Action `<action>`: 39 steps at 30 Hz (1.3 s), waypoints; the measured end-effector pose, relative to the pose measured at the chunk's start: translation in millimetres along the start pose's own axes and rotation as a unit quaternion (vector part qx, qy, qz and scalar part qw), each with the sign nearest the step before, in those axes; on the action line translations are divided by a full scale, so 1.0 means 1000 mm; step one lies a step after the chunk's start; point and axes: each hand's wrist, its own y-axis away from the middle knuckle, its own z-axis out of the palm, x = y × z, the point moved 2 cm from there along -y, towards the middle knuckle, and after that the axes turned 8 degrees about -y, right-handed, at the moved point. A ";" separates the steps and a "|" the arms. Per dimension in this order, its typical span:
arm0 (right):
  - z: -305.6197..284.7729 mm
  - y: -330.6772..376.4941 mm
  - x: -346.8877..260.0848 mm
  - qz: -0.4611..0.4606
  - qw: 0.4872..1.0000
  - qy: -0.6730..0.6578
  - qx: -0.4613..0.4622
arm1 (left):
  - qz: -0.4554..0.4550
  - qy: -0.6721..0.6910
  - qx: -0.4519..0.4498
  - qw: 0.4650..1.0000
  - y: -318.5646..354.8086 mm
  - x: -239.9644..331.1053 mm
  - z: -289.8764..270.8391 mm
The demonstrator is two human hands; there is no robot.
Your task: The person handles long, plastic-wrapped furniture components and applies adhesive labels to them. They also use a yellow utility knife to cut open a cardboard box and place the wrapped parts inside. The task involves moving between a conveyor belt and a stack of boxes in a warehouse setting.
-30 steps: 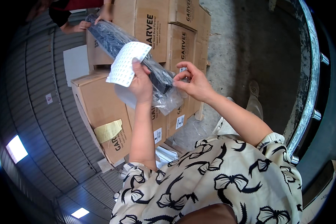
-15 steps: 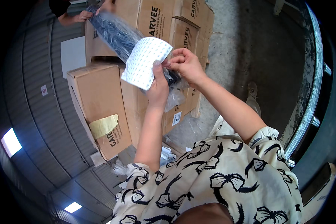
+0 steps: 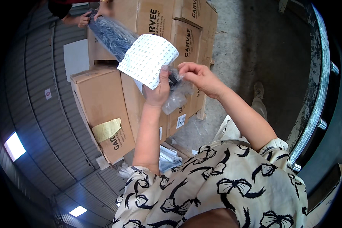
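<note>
Δ: right hand [image 3: 203, 80] off sheet [image 3: 150, 55] edge, just beside it | right fingers curled; pinch contents: can't tell | left hand [image 3: 157, 93] grips sheet, overlapping bag [image 3: 112, 36] in view | read: left alone likely carries sheet, right separated

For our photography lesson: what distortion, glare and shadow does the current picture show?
In the head view, the metal rail looks bowed and the corners go black; head view again, the larger bright panel at left is washed out, the floor darkens rightward, and the sheet of labels is brightly lit.
</note>
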 end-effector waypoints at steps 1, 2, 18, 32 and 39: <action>0.000 0.000 0.000 0.005 0.999 0.035 -0.034 | -0.018 0.018 0.008 1.000 0.000 -0.001 0.001; -0.001 -0.003 -0.001 0.015 0.998 0.035 -0.041 | -0.033 0.034 0.015 0.999 -0.002 0.000 0.002; 0.028 -0.029 0.034 0.124 0.986 -0.046 -0.099 | -0.107 0.098 0.040 0.989 0.022 -0.022 -0.025; 0.041 -0.018 0.028 0.038 0.980 0.145 -0.132 | -0.107 0.144 0.054 0.982 0.021 -0.024 -0.038; 0.033 -0.029 0.030 0.100 0.988 0.084 -0.087 | -0.102 0.161 0.038 0.981 0.016 -0.021 -0.042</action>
